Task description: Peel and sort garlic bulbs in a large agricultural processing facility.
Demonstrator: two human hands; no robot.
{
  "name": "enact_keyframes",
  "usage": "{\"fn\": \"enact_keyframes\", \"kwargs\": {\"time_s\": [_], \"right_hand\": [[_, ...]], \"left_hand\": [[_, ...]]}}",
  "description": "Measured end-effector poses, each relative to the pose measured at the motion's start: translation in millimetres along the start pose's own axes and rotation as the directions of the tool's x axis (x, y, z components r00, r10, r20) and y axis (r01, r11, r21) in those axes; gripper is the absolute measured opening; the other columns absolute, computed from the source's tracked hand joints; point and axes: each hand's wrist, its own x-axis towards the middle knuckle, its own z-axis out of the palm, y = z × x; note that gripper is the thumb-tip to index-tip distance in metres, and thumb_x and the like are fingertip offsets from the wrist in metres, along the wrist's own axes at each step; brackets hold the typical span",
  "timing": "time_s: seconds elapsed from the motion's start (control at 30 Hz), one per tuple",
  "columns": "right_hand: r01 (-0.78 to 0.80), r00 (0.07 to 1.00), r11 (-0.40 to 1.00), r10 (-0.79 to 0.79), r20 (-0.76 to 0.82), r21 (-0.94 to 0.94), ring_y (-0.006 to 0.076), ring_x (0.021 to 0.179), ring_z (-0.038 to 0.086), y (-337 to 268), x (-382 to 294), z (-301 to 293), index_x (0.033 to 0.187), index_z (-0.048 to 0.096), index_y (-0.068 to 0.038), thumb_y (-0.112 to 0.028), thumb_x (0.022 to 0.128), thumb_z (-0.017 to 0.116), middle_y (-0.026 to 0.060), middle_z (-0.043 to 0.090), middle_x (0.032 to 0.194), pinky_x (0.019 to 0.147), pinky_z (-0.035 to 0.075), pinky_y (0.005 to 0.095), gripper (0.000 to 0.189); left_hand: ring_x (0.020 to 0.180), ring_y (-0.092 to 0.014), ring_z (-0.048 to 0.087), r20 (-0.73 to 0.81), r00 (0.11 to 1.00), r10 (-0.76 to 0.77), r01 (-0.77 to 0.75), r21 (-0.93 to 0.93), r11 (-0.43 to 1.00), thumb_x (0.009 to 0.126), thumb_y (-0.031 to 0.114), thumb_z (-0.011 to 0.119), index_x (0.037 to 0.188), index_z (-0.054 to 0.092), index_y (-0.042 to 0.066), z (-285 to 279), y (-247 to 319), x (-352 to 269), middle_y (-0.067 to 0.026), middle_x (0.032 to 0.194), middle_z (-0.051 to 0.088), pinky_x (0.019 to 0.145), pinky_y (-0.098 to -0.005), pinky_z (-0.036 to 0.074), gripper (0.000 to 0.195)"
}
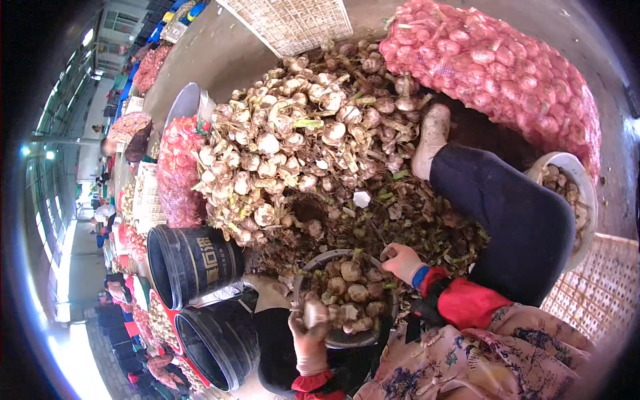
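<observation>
A garlic bulb (315, 313), somewhat blurred, is in my left hand (308, 332) at the left rim of a round basin (360, 341). The basin stands between my legs and holds several garlic bulbs (351, 271). At the basin's upper right edge is my right hand (402, 261), its fingers closed around a thin, dark tool (378, 233) that points up and left; its exact kind cannot be told. Both hands appear gloved. Beyond the basin rises a large heap of untrimmed garlic (300, 130) with stalks and roots. A white piece (361, 199) lies on the dark trimmings.
Two black buckets (210, 265) (220, 345) lie tilted at the left, near a red mesh sack (180, 175). A long pink mesh sack of garlic (500, 75) lies upper right, above a white bucket (590, 220). Plastic crates (300, 22) (595, 290) stand at top and right. People are in the left background.
</observation>
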Motion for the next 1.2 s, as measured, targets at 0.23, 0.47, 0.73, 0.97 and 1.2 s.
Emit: {"fn": "enact_keyframes", "kwargs": {"time_s": [0.23,0.47,0.73,0.97,1.2], "right_hand": [[-0.038,0.995,0.978,0.018,0.099,0.203,0.0150,0.073,0.056,-1.8,1.9,11.4,0.099,0.064,-0.006,-0.020,0.074,0.069,0.0069,0.062,0.080,0.071,0.046,0.0274,0.029],[-0.131,0.972,0.967,0.081,0.223,0.218,0.0142,0.079,0.055,-16.0,1.3,12.6,0.108,0.063,-0.004,-0.021,0.075,0.070,0.0058,0.063,0.089,0.074,0.045,0.0281,0.037],[-0.069,0.993,0.967,0.044,0.105,0.244,0.0130,0.079,0.057,-17.0,7.4,1.7,0.102,0.063,-0.002,-0.014,0.075,0.070,0.0059,0.065,0.090,0.073,0.046,0.0282,0.030],[-0.037,0.992,0.971,0.007,0.126,0.238,0.0135,0.083,0.058,-23.9,1.7,0.6,0.103,0.064,-0.003,-0.016,0.076,0.069,0.0052,0.066,0.093,0.078,0.046,0.0282,0.030],[-0.094,0.978,0.978,0.055,0.202,0.186,0.0158,0.080,0.058,-29.1,-2.6,8.3,0.104,0.064,-0.003,-0.021,0.075,0.070,0.0062,0.064,0.089,0.075,0.046,0.0296,0.035]], "left_hand": [[0.130,-0.032,0.038,0.172,0.974,0.149,-0.225,0.628,0.745,0.079,0.025,0.070,0.141,0.028,0.000,57.7,28.6,151.2,-0.0219,0.142,0.037,0.106,-0.0369,0.032,0.079],[0.104,-0.039,0.058,0.112,0.993,0.039,-0.117,0.856,0.504,0.078,0.035,0.065,0.122,0.051,0.002,85.8,-27.4,293.1,-0.0232,0.106,0.063,0.088,-0.0402,0.045,0.056],[0.095,-0.018,0.060,0.401,0.869,-0.289,0.071,0.478,0.876,0.076,0.013,0.066,0.110,0.060,-0.001,27.5,84.8,162.6,-0.0111,0.104,0.066,0.088,-0.0307,0.046,0.037],[0.109,-0.035,0.055,0.207,0.873,0.442,-0.362,0.882,0.303,0.074,0.017,0.068,0.120,0.056,0.011,7.2,71.3,219.9,-0.0186,0.116,0.058,0.091,-0.0405,0.045,0.048],[0.102,-0.038,0.058,0.065,0.974,0.216,-0.071,0.997,0.020,0.076,0.033,0.065,0.124,0.050,0.021,43.8,61.9,329.0,-0.0210,0.118,0.055,0.084,-0.0431,0.049,0.052]]}}
